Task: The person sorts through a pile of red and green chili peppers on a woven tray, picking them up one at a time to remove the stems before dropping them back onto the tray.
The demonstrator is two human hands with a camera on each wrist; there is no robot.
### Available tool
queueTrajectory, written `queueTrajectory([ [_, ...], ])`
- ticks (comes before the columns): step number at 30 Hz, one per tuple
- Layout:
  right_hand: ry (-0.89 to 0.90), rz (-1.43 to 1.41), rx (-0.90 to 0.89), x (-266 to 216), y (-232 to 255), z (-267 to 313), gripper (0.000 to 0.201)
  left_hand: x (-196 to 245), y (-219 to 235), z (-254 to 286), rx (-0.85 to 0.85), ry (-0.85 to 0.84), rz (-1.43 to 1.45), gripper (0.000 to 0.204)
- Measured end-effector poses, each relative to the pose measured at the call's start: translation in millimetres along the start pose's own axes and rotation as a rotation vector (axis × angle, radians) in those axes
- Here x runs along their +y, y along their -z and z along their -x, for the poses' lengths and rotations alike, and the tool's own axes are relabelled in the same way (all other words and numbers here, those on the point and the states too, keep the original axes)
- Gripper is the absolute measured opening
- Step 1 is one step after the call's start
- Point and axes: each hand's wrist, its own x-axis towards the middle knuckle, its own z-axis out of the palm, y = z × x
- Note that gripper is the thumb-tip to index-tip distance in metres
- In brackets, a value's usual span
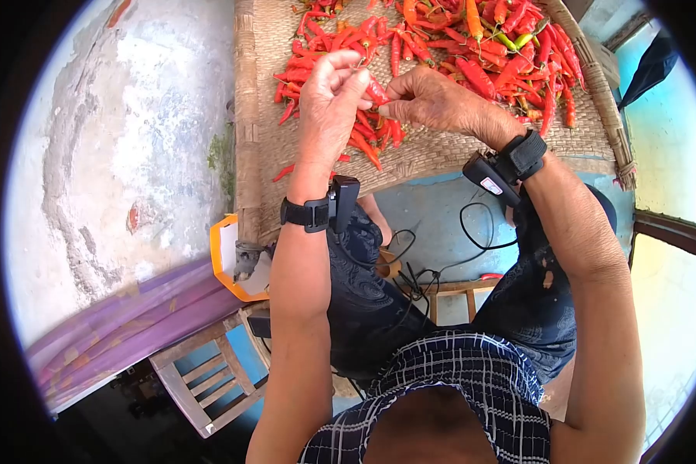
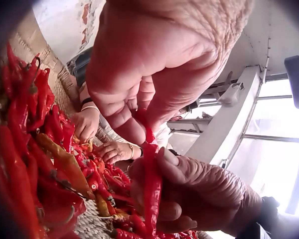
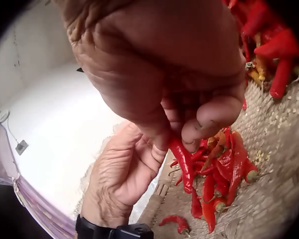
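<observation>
Upper centre of the head view: left hand and right hand meet over the tray; both pinch one chilli between curled fingers; pile lies just behind, at frame top.

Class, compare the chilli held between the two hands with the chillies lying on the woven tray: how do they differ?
The held chilli is single, lifted off the mat and pinched by the left hand and right hand; the tray chillies lie piled and untouched on the woven tray. The held one is red; the pile includes some green and orange. Both are long and slender.
</observation>
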Motion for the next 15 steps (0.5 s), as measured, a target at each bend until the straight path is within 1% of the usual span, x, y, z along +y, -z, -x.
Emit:
queueTrajectory([
  [1, -0.022, 0.071, 0.028, -6.3, 3.7, 1.6, 0.03, 3.7, -0.3, 0.9, 0.038, 0.058, -0.009, 0.023],
  [2, -0.022, 0.071, 0.029, -8.0, 9.7, 1.9, 0.03, 5.8, -0.2, 1.2, 0.077, 0.115, -0.018, 0.026],
  [3, -0.035, 0.017, 0.113, -7.4, 17.9, 1.7, 0.028, 4.9, 2.0, 0.7, 0.077, 0.115, -0.017, 0.026],
  [5, -0.043, -0.06, 0.295, -3.4, 36.6, 2.2, 0.026, -1.0, 7.8, 0.6, -0.036, 0.036, -0.741, 0.039],
  [6, -0.005, -0.134, 0.391, -13.4, 46.3, 10.9, 0.027, -8.3, 7.1, 3.0, -0.036, 0.035, -0.741, 0.039],
  [8, 0.105, -0.403, 0.527, 13.2, 75.3, 5.7, 0.027, -23.7, -0.1, 8.9, -0.179, -0.128, -0.999, 0.05],
  [9, 0.065, -0.735, 0.616, -2.7, 77.5, 11.6, 0.026, -18.3, -10.1, 10.9, -0.187, -0.059, -1.059, 0.055],
  [10, 0.023, -1.068, 0.699, -24.3, 80.2, 19.4, 0.027, -16.3, -16.6, 10.4, -0.19, -0.063, -1.059, 0.055],
  [11, -0.029, -1.118, 0.744, -30.6, 81.9, 23.0, 0.022, -15.1, -22.7, 9.5, -0.226, -0.009, -1.145, 0.053],
  [12, -0.03, -1.116, 0.749, -29.6, 80.7, 22.5, 0.022, -14.7, -27.5, 8.8, -0.262, 0.046, -1.23, 0.052],
  [13, -0.098, -1.096, 0.723, -25.3, 77.5, 21.1, 0.021, -18.9, -30.9, 7.4, -0.255, 0.04, -1.261, 0.046],
  [14, -0.165, -1.077, 0.696, -18.4, 73.2, 19.8, 0.019, -26.0, -29.7, 6.1, -0.258, 0.036, -1.261, 0.046],
  [15, -0.013, -0.917, 0.643, -1.2, 66.5, 18.3, 0.026, -34.0, -24.6, 4.5, -0.235, -0.043, -1.19, 0.042],
])
